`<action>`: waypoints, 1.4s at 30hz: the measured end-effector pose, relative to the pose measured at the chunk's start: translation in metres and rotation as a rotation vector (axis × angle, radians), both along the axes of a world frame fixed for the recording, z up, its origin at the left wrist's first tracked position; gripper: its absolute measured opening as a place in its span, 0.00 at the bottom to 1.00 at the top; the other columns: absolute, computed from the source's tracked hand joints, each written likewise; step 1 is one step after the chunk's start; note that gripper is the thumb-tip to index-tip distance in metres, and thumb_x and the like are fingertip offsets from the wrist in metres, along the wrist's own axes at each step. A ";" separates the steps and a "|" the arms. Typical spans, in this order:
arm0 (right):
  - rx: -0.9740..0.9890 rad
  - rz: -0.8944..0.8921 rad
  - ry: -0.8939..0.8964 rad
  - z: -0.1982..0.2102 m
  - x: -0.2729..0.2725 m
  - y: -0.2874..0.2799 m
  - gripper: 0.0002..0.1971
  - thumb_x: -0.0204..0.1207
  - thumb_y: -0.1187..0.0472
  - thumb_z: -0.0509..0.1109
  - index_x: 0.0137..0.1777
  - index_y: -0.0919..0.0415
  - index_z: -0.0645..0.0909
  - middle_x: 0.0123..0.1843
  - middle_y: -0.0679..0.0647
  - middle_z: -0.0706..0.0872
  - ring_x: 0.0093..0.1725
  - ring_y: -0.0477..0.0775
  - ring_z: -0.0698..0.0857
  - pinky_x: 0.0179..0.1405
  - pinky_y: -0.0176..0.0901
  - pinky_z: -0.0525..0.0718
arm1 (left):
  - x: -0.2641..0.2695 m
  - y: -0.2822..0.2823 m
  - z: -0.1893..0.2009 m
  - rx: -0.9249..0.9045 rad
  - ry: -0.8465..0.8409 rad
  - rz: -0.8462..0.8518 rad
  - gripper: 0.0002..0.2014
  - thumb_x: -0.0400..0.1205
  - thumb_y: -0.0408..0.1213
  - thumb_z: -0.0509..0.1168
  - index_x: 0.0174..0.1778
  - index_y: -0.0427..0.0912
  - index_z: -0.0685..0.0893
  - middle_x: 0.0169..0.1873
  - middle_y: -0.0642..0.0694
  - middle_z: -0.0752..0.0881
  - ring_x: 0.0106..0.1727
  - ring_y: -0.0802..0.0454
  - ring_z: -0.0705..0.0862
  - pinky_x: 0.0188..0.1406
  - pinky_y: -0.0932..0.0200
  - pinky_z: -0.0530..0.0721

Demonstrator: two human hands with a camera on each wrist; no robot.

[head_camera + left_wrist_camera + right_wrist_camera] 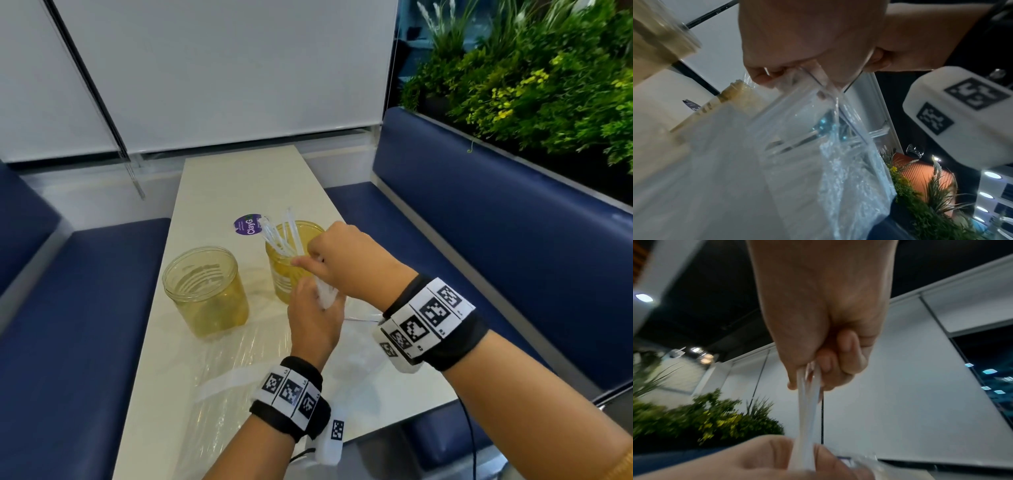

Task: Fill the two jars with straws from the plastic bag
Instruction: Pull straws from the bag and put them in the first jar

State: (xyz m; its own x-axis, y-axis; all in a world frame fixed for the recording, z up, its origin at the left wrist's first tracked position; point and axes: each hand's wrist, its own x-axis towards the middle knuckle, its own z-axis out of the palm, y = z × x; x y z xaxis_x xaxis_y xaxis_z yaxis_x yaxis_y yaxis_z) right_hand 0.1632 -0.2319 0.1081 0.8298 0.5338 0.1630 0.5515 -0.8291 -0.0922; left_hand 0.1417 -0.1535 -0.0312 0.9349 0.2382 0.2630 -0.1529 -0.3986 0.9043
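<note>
Two yellowish clear jars stand on the white table (239, 178). The left jar (202, 291) holds no straws. Several clear straws (281, 236) stand in the right jar (284, 274). My right hand (308, 262) pinches a bunch of straws (807, 410) in front of that jar. Just below it, my left hand (318, 301) grips the mouth of the clear plastic bag (797, 162) around the same bunch. The rest of the bag (239, 373) trails over the table towards me. In the right wrist view the straws run from my right hand (807, 382) down into my left hand (797, 456).
A round purple sticker (248, 224) lies on the table behind the jars. Blue bench seats (462, 222) flank the table on both sides. Green plants (548, 85) stand behind the right bench. A white blind (222, 68) covers the window beyond the table's far end.
</note>
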 end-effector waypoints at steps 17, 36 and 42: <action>0.321 -0.007 0.117 -0.045 0.004 0.008 0.17 0.85 0.45 0.61 0.52 0.59 0.79 0.37 0.53 0.83 0.37 0.55 0.86 0.36 0.49 0.85 | -0.006 0.014 0.008 -0.220 -0.002 -0.064 0.13 0.84 0.42 0.67 0.63 0.44 0.82 0.55 0.46 0.88 0.57 0.51 0.87 0.55 0.49 0.88; 0.694 -0.045 -0.220 0.077 0.113 0.030 0.22 0.84 0.47 0.64 0.29 0.49 0.63 0.26 0.44 0.70 0.30 0.50 0.71 0.36 0.42 0.69 | -0.004 0.043 -0.003 -0.370 0.097 0.098 0.09 0.76 0.38 0.77 0.49 0.52 0.88 0.49 0.48 0.86 0.46 0.55 0.84 0.45 0.65 0.81; 0.721 -0.066 -0.281 0.100 0.143 0.027 0.26 0.84 0.46 0.63 0.40 0.71 0.83 0.35 0.63 0.86 0.37 0.61 0.86 0.40 0.51 0.83 | -0.008 0.059 -0.007 -0.380 0.096 0.128 0.11 0.77 0.35 0.77 0.52 0.51 0.89 0.51 0.49 0.86 0.40 0.66 0.81 0.39 0.73 0.80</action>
